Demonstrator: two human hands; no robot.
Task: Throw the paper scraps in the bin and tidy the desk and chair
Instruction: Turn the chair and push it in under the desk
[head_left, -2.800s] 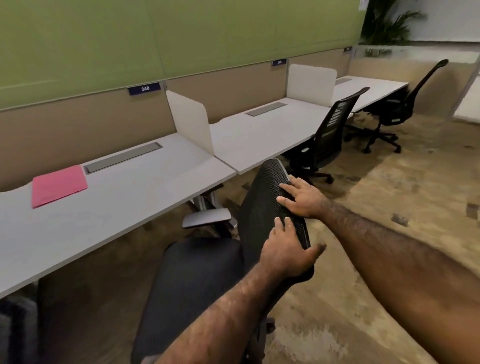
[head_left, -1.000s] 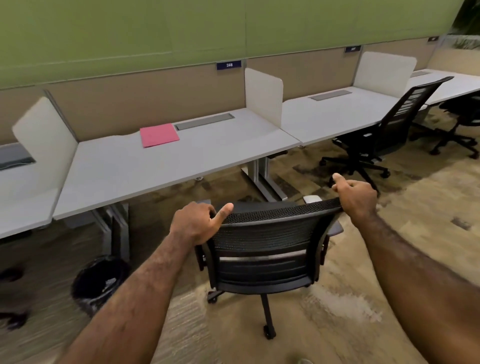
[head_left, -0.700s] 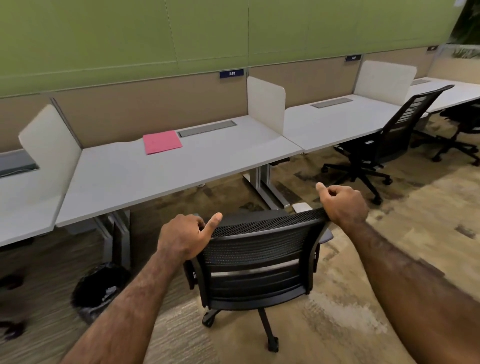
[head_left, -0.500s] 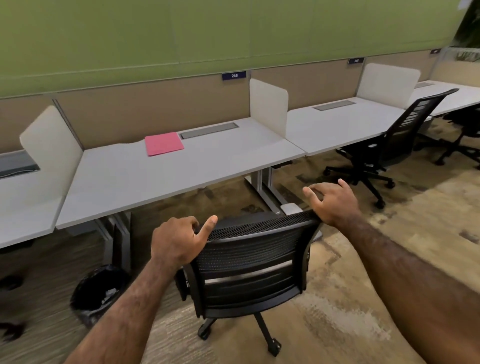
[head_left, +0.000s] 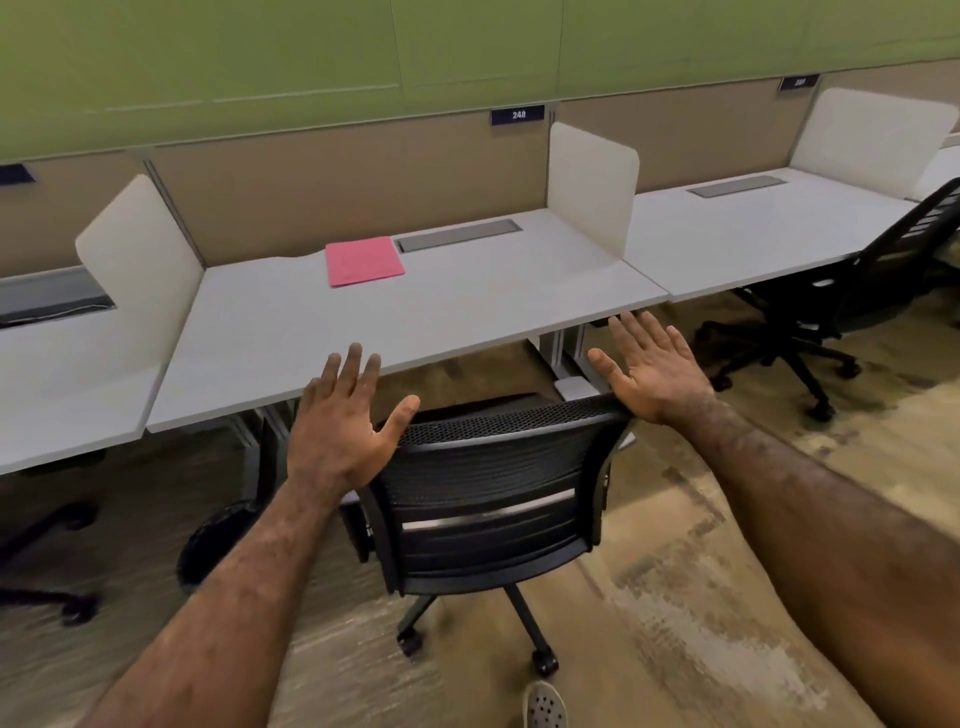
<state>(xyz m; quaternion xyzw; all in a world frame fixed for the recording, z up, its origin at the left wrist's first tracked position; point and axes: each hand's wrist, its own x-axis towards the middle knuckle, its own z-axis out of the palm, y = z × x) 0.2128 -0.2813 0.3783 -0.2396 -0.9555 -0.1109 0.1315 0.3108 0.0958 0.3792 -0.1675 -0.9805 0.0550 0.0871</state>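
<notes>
Chair (head_left: 488, 499) drawn up to the counter (head_left: 467, 312), backrest facing the camera, seat partly under the front edge. Left hand (head_left: 337, 426) and right hand (head_left: 652, 366) spread open at the backrest's top corners, gripping nothing. Pink folder (head_left: 363, 261) flat near the counter's back edge. Bin (head_left: 218, 545) on the floor left of the chair.

A green wall panel (head_left: 311, 62) rises above a tan partition (head_left: 337, 192) bearing a dark number plate reading 248 (head_left: 518, 115). White divider screens (head_left: 592, 189) stand upright between neighbouring stations. A second black office chair (head_left: 852, 291) sits at the adjoining station to the right. Mottled brown carpet (head_left: 701, 597) covers the floor; a perforated shoe tip (head_left: 544, 706) shows at the lower edge.
</notes>
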